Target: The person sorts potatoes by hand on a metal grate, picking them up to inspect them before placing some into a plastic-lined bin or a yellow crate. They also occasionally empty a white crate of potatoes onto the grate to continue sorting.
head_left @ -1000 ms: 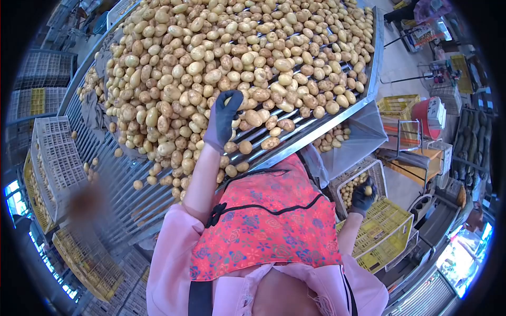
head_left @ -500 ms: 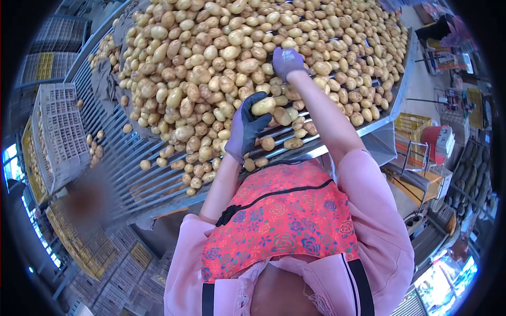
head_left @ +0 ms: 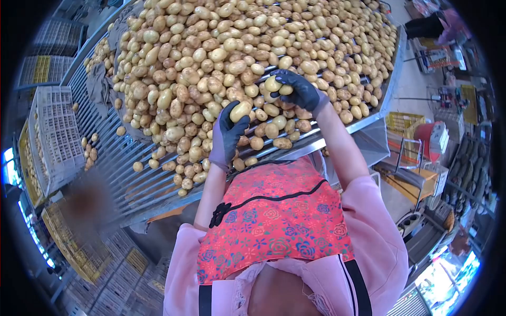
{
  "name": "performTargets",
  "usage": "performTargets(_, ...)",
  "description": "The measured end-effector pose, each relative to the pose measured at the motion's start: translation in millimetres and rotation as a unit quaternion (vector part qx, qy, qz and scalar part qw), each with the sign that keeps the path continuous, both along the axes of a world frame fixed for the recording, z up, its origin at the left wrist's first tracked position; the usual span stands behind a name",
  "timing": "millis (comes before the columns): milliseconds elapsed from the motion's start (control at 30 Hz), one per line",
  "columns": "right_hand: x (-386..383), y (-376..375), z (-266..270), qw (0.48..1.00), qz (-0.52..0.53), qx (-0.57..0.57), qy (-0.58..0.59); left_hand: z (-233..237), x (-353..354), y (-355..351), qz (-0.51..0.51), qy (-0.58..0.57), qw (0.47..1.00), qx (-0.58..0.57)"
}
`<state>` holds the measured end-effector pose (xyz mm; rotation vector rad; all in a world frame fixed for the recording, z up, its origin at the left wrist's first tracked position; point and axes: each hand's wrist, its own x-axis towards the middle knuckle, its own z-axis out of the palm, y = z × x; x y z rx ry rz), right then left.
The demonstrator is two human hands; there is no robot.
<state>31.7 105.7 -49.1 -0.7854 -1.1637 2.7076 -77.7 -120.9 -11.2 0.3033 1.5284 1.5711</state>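
Observation:
A large pile of potatoes [head_left: 182, 89] covers a sloping rack of metal bars [head_left: 134, 179]. At the pile's near edge, my left hand [head_left: 225, 138], in a purple and black glove, has its fingers curled round a pale oval potato [head_left: 241, 111]. My right hand [head_left: 304, 94], gloved the same way, is bent toward the left and grips a potato [head_left: 272, 84] at its fingertips. A second potato [head_left: 286, 90] shows right beside those fingers. Loose potatoes lie on the bars between and below the hands.
A white plastic crate [head_left: 55, 134] stands at the left by the rack, and yellow crates [head_left: 79, 242] lie below it. A grey cloth [head_left: 99, 83] is on the bars. To the right are a red bucket [head_left: 426, 138] and a person [head_left: 448, 26] in the background.
My right hand has drawn back from the pile, turned leftward and now holds a potato. My left hand has shifted slightly left and down, still holding its potato.

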Motion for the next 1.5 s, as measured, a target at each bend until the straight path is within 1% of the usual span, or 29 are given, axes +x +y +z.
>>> performTargets(33,16,-3,0,0.995,0.022,-0.098,0.022,8,5,4,-0.007,-0.003,1.000,0.000)
performTargets(100,33,-32,21,0.981,-0.060,-0.172,0.068,8,14,11,-0.031,0.027,0.999,0.029)
performTargets(300,76,-66,10,0.947,-0.175,-0.230,0.138,32,42,36,-0.122,0.031,0.988,0.087)
performTargets(333,85,-68,12,0.945,-0.165,-0.223,0.174,38,46,40,-0.141,0.033,0.986,0.086)
performTargets(367,94,-71,13,0.941,-0.155,-0.216,0.209,41,51,43,-0.160,0.035,0.983,0.085)
performTargets(400,101,-78,15,0.967,-0.180,-0.089,0.158,39,56,48,-0.165,0.039,0.980,0.106)
performTargets(467,114,-83,19,0.958,-0.207,-0.069,0.188,46,65,54,-0.192,0.041,0.976,0.092)
performTargets(500,119,-91,30,0.951,-0.233,0.145,0.140,51,72,56,-0.208,0.041,0.974,0.076)
performTargets(567,135,-93,36,0.956,-0.233,-0.011,0.178,41,78,60,-0.258,0.136,0.952,0.087)
performTargets(600,146,-96,64,0.959,-0.212,0.054,0.179,37,80,63,-0.275,0.165,0.945,0.066)
performTargets(633,150,-99,41,0.941,-0.305,0.131,0.055,39,83,64,-0.290,0.135,0.946,0.047)
performTargets(667,159,-102,39,0.929,-0.344,0.137,0.012,40,88,65,-0.298,0.115,0.946,0.059)
performTargets(700,169,-103,37,0.833,-0.437,0.332,-0.062,47,96,67,-0.307,0.161,0.934,0.091)
performTargets(767,218,-113,97,0.619,-0.544,0.548,-0.143,55,102,63,-0.321,0.219,0.916,0.101)
performTargets(800,248,-118,111,0.528,-0.563,0.612,-0.171,50,97,64,-0.339,0.248,0.902,0.098)
performTargets(833,287,-128,99,0.486,-0.557,0.630,-0.238,62,100,60,-0.340,0.216,0.914,0.046)
performTargets(867,320,-125,123,0.404,-0.548,0.695,-0.232,60,96,58,-0.340,0.230,0.912,0.014)
performTargets(967,418,-84,194,0.036,-0.616,0.702,-0.355,60,92,52,-0.332,0.257,0.907,-0.018)
performTargets(1000,467,-61,213,-0.029,-0.581,0.721,-0.377,61,90,49,-0.326,0.265,0.907,-0.028)
performTargets(1033,510,-49,218,0.122,-0.646,0.664,-0.356,58,86,45,-0.327,0.267,0.906,-0.030)
performTargets(1100,628,-26,165,0.071,-0.629,0.431,-0.643,51,75,41,-0.323,0.220,0.919,-0.055)
performTargets(1133,629,-36,159,0.208,-0.716,0.392,-0.539,60,83,41,-0.334,0.285,0.898,-0.021)
performTargets(1167,620,-49,151,0.346,-0.771,0.337,-0.415,59,85,41,-0.321,0.284,0.903,-0.025)
performTargets(1233,618,-74,89,0.503,-0.796,0.305,-0.143,55,84,34,-0.297,0.239,0.921,-0.078)
performTargets(1267,618,-85,53,0.594,-0.776,0.166,0.132,49,82,33,-0.306,0.259,0.913,-0.071)
performTargets(1367,537,-128,32,0.657,-0.691,0.088,0.290,50,89,35,-0.289,0.190,0.935,-0.071)
performTargets(1400,518,-132,31,0.663,-0.680,0.080,0.303,46,87,36,-0.298,0.192,0.932,-0.076)
performTargets(1433,498,-137,34,0.658,-0.699,0.110,0.257,41,81,37,-0.303,0.200,0.929,-0.074)
performTargets(1500,468,-142,57,0.652,-0.700,0.076,0.281,38,75,38,-0.310,0.209,0.924,-0.074)
